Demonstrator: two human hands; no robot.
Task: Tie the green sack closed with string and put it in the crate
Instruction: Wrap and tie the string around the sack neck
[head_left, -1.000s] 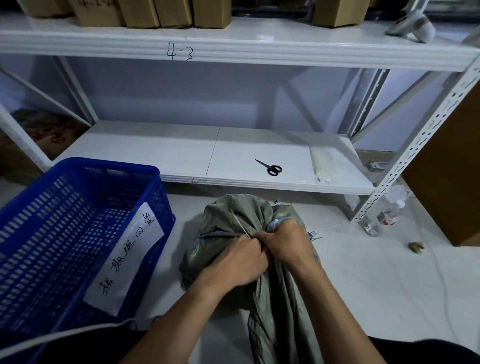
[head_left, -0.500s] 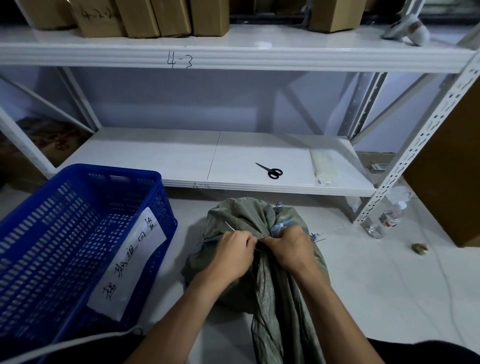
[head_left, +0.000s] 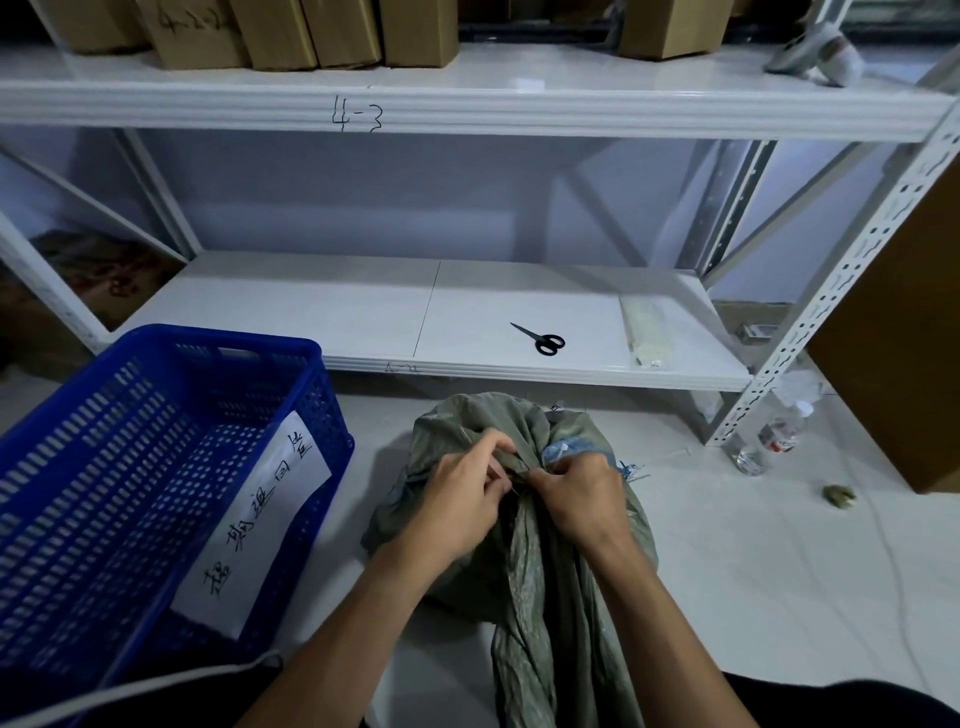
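The green sack (head_left: 457, 431) lies on the pale floor in front of me, its neck gathered and trailing toward me. My left hand (head_left: 460, 499) and my right hand (head_left: 582, 493) meet at the gathered neck, fingers curled. A thin pale string (head_left: 511, 488) shows between them; my left hand pinches it, and my right hand grips the bunched neck with the string. Most of the string is hidden by my fingers. The blue plastic crate (head_left: 156, 467) with a white handwritten label stands on the floor just left of the sack.
A white metal shelf (head_left: 363, 312) runs behind the sack; black scissors (head_left: 540, 340) and a pale packet (head_left: 644, 332) lie on it. Plastic bottles (head_left: 769, 439) stand by the right shelf leg. Cardboard boxes (head_left: 311, 31) fill the upper shelf. A brown panel (head_left: 904, 322) stands at right.
My hands have shifted slightly on the sack neck; the left hand's fingers moved up and apart from the right, working the string. The sack stays where it was.
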